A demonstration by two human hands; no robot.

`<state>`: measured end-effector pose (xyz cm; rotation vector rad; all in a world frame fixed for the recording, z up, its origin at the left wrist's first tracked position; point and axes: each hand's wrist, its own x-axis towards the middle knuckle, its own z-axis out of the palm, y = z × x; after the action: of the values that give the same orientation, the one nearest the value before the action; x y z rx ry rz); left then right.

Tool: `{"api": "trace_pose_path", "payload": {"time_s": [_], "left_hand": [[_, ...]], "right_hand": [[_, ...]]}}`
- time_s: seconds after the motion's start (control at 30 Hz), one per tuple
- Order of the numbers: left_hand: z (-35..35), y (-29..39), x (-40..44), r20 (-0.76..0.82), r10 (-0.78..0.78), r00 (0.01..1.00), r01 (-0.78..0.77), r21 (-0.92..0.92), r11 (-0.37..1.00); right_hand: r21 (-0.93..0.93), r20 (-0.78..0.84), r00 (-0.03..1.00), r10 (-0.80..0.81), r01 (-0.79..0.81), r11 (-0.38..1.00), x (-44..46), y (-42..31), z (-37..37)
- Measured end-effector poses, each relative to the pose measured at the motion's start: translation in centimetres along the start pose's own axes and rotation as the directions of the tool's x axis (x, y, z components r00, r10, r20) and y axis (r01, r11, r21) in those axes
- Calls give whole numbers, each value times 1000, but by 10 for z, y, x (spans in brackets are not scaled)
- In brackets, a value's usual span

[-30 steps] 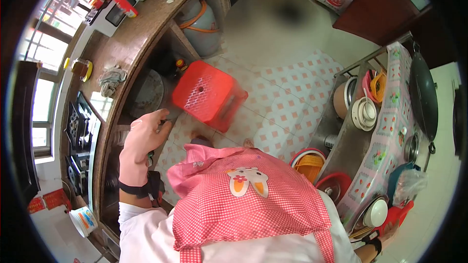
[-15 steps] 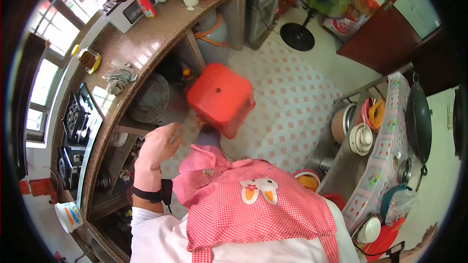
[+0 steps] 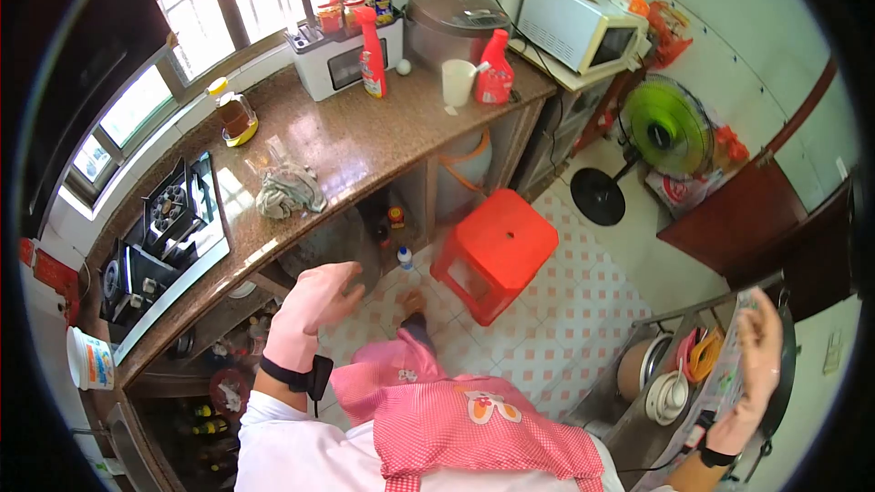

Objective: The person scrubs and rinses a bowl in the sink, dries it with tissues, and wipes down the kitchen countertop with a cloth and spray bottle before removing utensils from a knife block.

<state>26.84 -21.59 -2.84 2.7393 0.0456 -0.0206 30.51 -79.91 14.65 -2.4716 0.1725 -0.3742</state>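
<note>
My left hand [image 3: 319, 308] hangs in the air near the front edge of the counter [image 3: 365, 155], its fingers apart and nothing in them. Over the shelf rack at the right, my right hand [image 3: 759, 364] is raised, empty, with fingers loosely spread. A red plastic stool [image 3: 499, 251] stands upright on the tiled floor, beyond both hands. The grey cloth [image 3: 290, 191] lies crumpled on the counter. Near it are a red spray bottle [image 3: 372, 59], a white cup [image 3: 458, 82] and a red bottle [image 3: 494, 73].
A gas stove [image 3: 169, 219] is at the left. A green fan [image 3: 661, 128] stands on the floor at the back right, below a microwave [image 3: 583, 27]. The right-hand rack holds bowls [image 3: 667, 398] and a pot [image 3: 638, 366]. A small bottle [image 3: 405, 258] stands beside the stool.
The view has tilted up and turned, showing more counter and the microwave. My right hand has risen into view from the lower right corner. My left hand remains raised and empty.
</note>
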Motion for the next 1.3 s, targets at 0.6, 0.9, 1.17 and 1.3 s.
{"api": "trace_pose_path", "payload": {"time_s": [0.6,0.9,1.17,1.3], "left_hand": [[-72,-173,168,-160,-310,937,299,-89,950],[-86,-182,130,-485,-498,719,330,-392,859],[-86,-164,108,-321,-729,605,609,-403,683],[-69,-164,115,-216,-748,627,714,-225,663]], "right_hand": [[558,541,531,-652,353,751,257,-351,480],[491,375,706,-601,399,775,311,-468,663],[580,263,708,-655,427,694,281,-488,683],[706,398,561,-726,318,633,275,-459,625]]}}
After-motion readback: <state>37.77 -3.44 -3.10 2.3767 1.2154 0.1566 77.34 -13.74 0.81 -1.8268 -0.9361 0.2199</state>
